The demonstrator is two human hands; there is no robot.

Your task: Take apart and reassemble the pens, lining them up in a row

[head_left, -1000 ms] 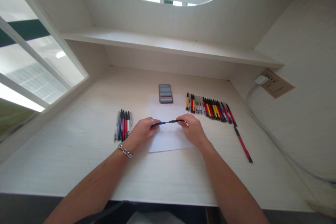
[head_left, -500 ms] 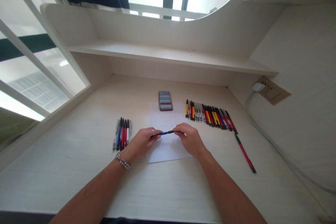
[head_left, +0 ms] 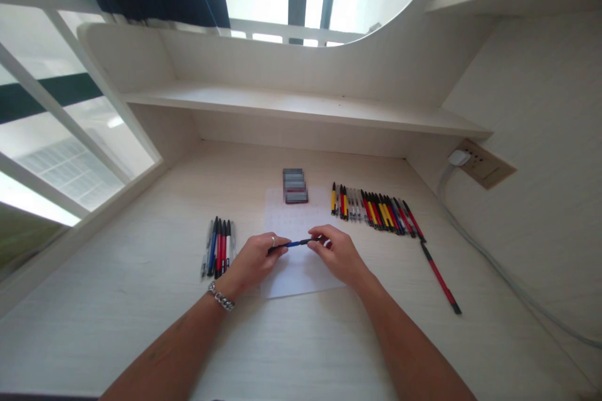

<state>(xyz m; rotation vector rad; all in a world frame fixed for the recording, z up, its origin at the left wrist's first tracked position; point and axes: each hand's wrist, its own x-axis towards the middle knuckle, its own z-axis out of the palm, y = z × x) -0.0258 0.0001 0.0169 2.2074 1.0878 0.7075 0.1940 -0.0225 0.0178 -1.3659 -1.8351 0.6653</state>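
Between my two hands a blue pen (head_left: 295, 244) with a black end lies almost level above a white sheet of paper (head_left: 301, 276). My left hand (head_left: 258, 257), with a ring and a chain bracelet, is closed on the blue end. The black end is pinched in the fingertips of my right hand (head_left: 336, 250). Left of my left hand a row of several pens (head_left: 219, 247) in clear, blue, red and white lies on the desk. Beyond my right hand runs a longer row of pens (head_left: 376, 210), mostly yellow, red, black and clear.
A single red and black pen (head_left: 441, 279) lies apart at the right. A pixelated dark rectangular object (head_left: 295, 186) rests at the paper's top edge. A plug with a grey cable (head_left: 489, 257) runs from the wall socket (head_left: 484, 164). A shelf (head_left: 301, 108) crosses the back.
Both hands keep their hold on the pen. My right fingers have shifted slightly at the black end and look more bent. The whole view has tilted a little.
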